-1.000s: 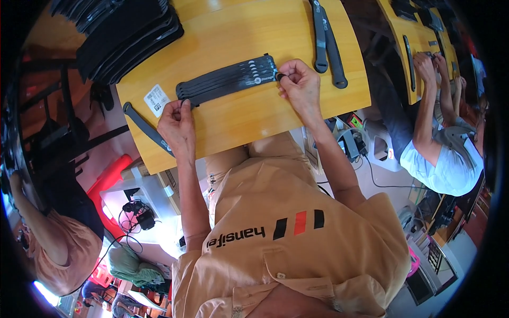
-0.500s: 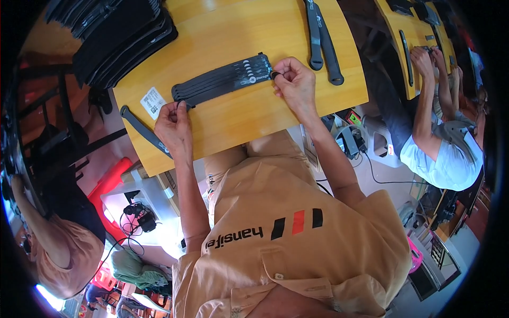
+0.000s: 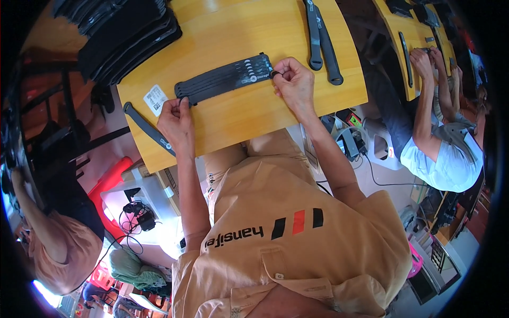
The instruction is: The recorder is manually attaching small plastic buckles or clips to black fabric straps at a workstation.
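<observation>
A fanned row of black straps (image 3: 225, 78) with pale print near one end lies across the yellow table (image 3: 238, 26) in front of me. At its left end, my left hand (image 3: 177, 127) pinches the near corner of the straps between thumb and fingers. My right hand (image 3: 295, 87) is closed at the opposite end, gripping a dark strap end by the printed area. Just beyond my left hand lies a white label (image 3: 156, 99). One loose black strap (image 3: 146, 127) rests along the table's left edge.
A tall pile of black straps (image 3: 132, 42) stands at the far left. Two loose straps (image 3: 322, 45) lie at the table's right side. Another person (image 3: 442, 153) works at a second yellow table on the right. Left of me, a second person (image 3: 69, 244) is seated.
My left hand and the left end of the straps have shifted slightly to the right. The label and pile appear a little further right too. My right hand has hardly moved.
</observation>
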Demonstrator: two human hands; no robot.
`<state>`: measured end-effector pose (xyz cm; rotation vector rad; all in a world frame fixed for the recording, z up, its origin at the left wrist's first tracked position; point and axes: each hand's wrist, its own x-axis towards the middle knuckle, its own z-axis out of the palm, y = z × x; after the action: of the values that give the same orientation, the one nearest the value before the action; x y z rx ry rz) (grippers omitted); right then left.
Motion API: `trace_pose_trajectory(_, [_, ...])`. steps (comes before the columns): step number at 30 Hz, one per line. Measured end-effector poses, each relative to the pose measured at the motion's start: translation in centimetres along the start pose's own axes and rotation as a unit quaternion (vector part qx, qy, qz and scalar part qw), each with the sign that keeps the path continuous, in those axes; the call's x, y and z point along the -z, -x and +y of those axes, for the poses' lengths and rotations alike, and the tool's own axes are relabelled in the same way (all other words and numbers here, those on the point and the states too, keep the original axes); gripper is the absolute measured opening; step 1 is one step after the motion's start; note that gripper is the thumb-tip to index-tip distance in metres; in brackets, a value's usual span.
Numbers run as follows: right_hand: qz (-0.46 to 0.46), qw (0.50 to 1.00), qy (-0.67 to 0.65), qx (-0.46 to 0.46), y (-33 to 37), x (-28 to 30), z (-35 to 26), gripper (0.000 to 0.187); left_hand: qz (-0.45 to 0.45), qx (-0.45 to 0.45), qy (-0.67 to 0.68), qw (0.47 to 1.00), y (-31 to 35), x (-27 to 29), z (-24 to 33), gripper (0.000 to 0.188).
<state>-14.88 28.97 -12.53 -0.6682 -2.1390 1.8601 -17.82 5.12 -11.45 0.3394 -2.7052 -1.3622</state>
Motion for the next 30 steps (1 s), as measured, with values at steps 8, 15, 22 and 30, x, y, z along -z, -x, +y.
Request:
trace_pose_trajectory(8, [0.010, 0.999, 0.032, 0.038, -0.2, -0.1, 0.8, 0.012, 0.017, -0.038, -0.027, 0.999, 0.0, 0.0, 0.3, 0.020])
trace_pose_trajectory(15, [0.003, 0.995, 0.063, 0.072, -0.3, 0.0, 0.5, 0.008, 0.054, -0.084, -0.002, 0.995, 0.0, -0.2, 0.4, 0.018])
trace_pose_trajectory(22, [-0.016, 0.997, 0.051, 0.049, -0.2, 0.2, -0.2, 0.007, -0.021, 0.019, 0.112, 0.993, -1.2, 0.2, -1.0, 0.016])
trace_pose_trajectory(30, [-0.053, 0.998, -0.019, 0.021, -0.3, 1.5, -0.2, 0.009, -0.011, -0.017, 0.153, 0.988, -0.5, 0.9, -0.5, 0.010])
